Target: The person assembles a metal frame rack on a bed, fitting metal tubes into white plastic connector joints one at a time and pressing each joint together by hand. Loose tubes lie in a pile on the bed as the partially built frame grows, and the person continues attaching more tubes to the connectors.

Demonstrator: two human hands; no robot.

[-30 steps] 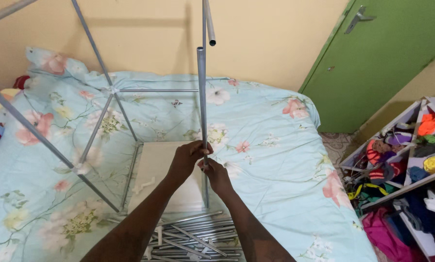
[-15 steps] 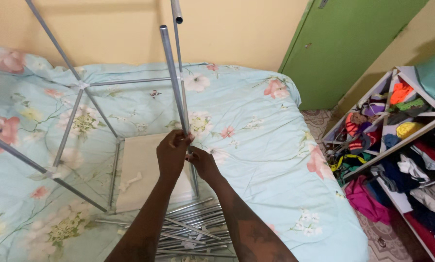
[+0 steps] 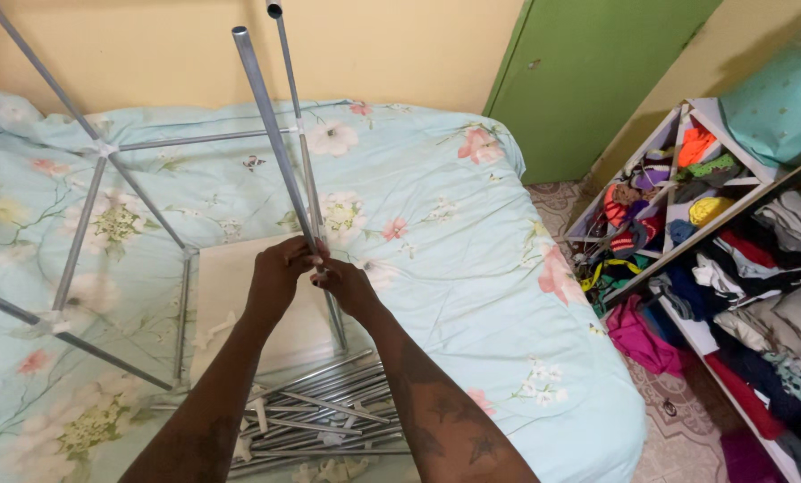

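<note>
My left hand and my right hand meet at the foot of a long grey metal tube, both gripping it over a bed. The tube leans up and to the left. Right behind it a second thin tube rises upright, part of a grey metal rod frame with white plastic joints that stands on the bed. A flat cream board lies inside the frame under my hands. Several loose metal tubes with white connectors lie in a pile near my forearms.
The bed has a light blue floral cover. A green door is at the back right. On the right an open shelf unit is stuffed with colourful clothes, and more clothes spill onto the patterned floor.
The held tube has tilted from upright to leaning left. My view has shifted right, showing more of the clothes shelf. Both hands stay at the tube's lower end.
</note>
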